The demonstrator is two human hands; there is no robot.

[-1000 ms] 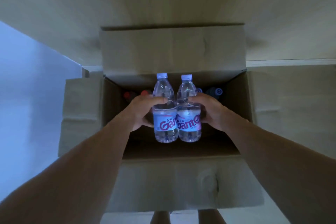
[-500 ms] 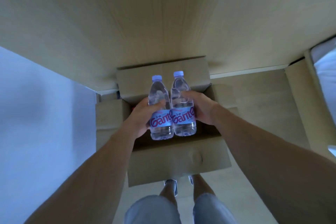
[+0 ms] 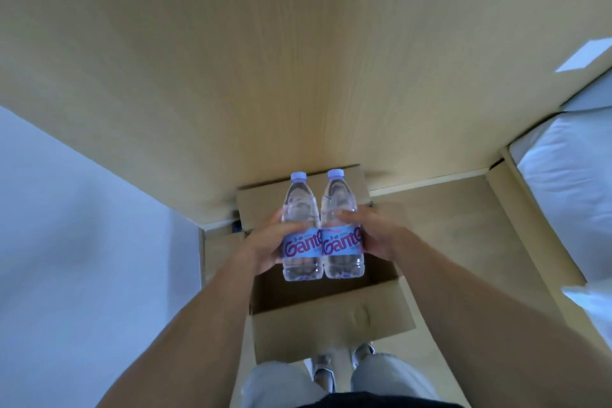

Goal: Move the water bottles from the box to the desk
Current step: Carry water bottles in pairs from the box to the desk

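Two clear water bottles with pale caps and blue labels are held upright side by side above the open cardboard box [image 3: 331,325]. My left hand [image 3: 268,243] grips the left bottle [image 3: 299,209] around its middle. My right hand [image 3: 376,233] grips the right bottle [image 3: 339,205] the same way. The bottles touch each other. The inside of the box is mostly hidden behind the bottles and my hands. A large pale wooden surface [image 3: 298,60] fills the view beyond the box.
The box stands on the floor with its near flap [image 3: 331,328] folded toward my feet [image 3: 344,361]. A white wall [image 3: 82,242] lies to the left. A white bed [image 3: 569,195] and its wooden frame stand to the right.
I have risen, and both hands have lifted the two bottles up out of the box; the box now looks smaller and lower, and my legs and feet have come into view.
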